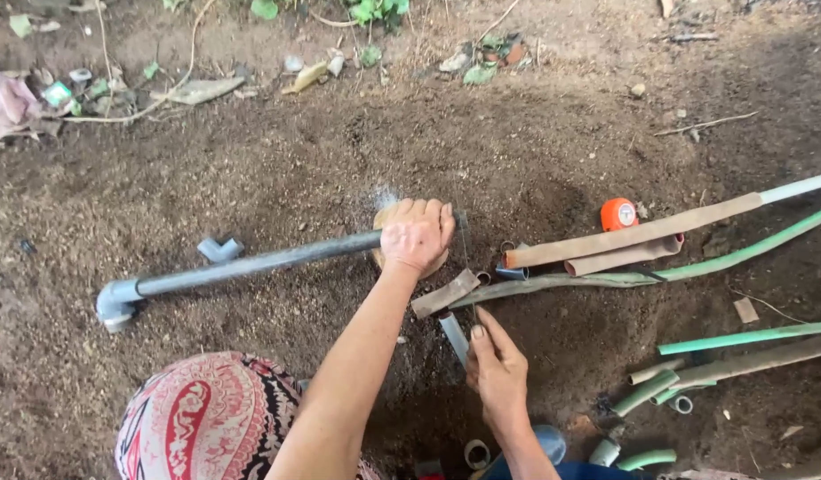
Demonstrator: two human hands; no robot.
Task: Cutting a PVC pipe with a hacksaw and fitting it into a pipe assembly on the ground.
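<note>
**Two hands at a grey pipe on bare soil**

At the far left, a grey elbow fitting (117,302) caps the end of a long grey pipe (251,264) that lies on the dirt ground (277,160). Just behind the pipe sits a loose grey tee fitting (220,249). Following the pipe rightward, the left hand (417,235) presses down on its other end, its grip clenched around the pipe over a pale wooden block that is mostly hidden beneath. Below and slightly right, the right hand (497,369) holds a short grey pipe piece (454,338) between thumb and fingers, its grip closed on that piece. A thin saw blade (465,253) runs upright between the two hands. Further right lie brown-wrapped pipes (633,237), an orange tape measure (618,214) just behind them, and green pipes (739,253) spread toward the right edge.
</note>
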